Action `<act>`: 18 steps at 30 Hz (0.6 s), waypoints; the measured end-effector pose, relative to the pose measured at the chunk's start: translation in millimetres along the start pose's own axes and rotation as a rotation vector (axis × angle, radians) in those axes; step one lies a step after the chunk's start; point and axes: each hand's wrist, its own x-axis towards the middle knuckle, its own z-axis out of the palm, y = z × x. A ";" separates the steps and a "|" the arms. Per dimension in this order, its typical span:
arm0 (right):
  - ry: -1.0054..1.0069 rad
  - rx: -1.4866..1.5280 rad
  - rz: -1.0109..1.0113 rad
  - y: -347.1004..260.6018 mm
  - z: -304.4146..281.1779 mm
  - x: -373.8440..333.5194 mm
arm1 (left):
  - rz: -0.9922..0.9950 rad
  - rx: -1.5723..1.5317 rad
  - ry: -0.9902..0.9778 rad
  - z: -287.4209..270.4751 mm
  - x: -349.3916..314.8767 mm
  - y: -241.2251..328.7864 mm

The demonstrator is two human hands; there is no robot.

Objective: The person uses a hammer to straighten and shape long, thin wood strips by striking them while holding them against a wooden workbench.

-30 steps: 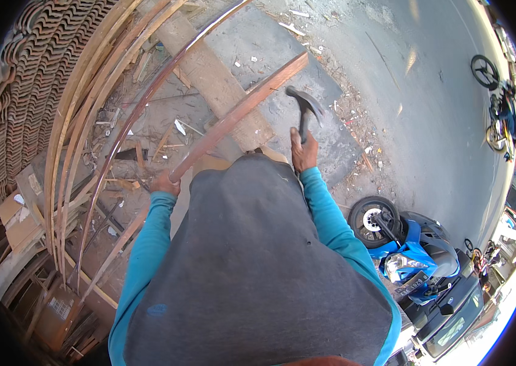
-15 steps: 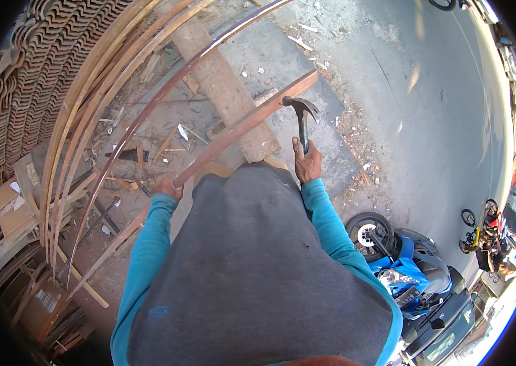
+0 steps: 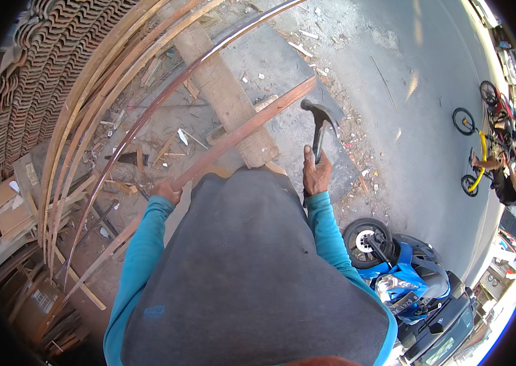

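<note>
My left hand (image 3: 166, 191) is closed round a long reddish-brown wooden beam (image 3: 233, 135). The beam slants from the lower left up to the right, and its far part lies across a wide flat plank (image 3: 224, 85). In my right hand (image 3: 317, 173) is a claw hammer (image 3: 318, 122), gripped by its dark handle with the head upward. The hammer's head is just right of the beam's far end and apart from it. Beneath the beam, beside the plank, a short wood block (image 3: 265, 102) shows in part.
Long wooden strips (image 3: 81, 100) lie at the left, near stacked roof tiles (image 3: 32, 91). Wood scraps (image 3: 139, 157) litter the ground. A blue motorcycle (image 3: 401, 283) stands at the lower right, with a dark car (image 3: 444, 329) behind it. On the road at the right, a person rides a yellow bicycle (image 3: 482, 161).
My right hand has moved the hammer right and slightly down, away from the beam's far end. The beam's far end sits slightly lower. The yellow bicycle has come further up the road.
</note>
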 end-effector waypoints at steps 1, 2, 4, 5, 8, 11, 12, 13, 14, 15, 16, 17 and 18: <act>0.028 0.134 0.042 -6.4 -10.3 -5.5 | 0.003 0.008 -0.004 3.0 -1.2 -2.2; 0.067 0.319 -0.030 -9.0 -13.6 -9.7 | 0.010 -0.002 0.005 8.0 -1.2 -6.4; 0.145 0.493 -0.116 -40.7 -21.7 -16.0 | 0.028 -0.018 0.007 12.2 2.3 -6.5; 0.215 0.671 -0.208 -55.3 -24.3 -19.7 | 0.023 -0.031 0.004 12.1 1.2 -7.1; 0.191 0.505 -0.198 -26.4 -6.0 -14.9 | 0.017 -0.028 -0.010 -3.2 -0.1 3.3; -0.172 -0.318 0.007 -19.5 10.3 5.7 | 0.000 -0.007 -0.005 -1.8 -3.2 5.8; -0.116 -0.250 0.000 -13.1 10.8 -0.8 | -0.009 0.005 0.010 0.1 -4.1 3.7; -0.061 -0.167 -0.015 -20.7 11.1 -3.4 | -0.023 0.002 0.033 -6.0 0.8 5.7; -0.015 -0.067 -0.049 -31.1 5.7 6.6 | -0.005 0.010 0.066 -13.9 7.2 11.0; 0.002 0.008 -0.027 -42.2 -5.7 -6.6 | 0.001 0.032 0.035 -7.6 -6.5 5.7; 0.040 0.173 -0.035 -47.6 -9.0 -1.5 | -0.033 0.021 -0.025 -7.8 3.6 9.2; 0.086 0.329 -0.101 -43.9 -12.6 -10.8 | -0.036 0.013 -0.045 -0.2 -2.3 3.9; 0.125 0.410 -0.186 -44.0 -14.1 -11.5 | -0.015 -0.018 -0.056 -3.4 -1.8 -0.2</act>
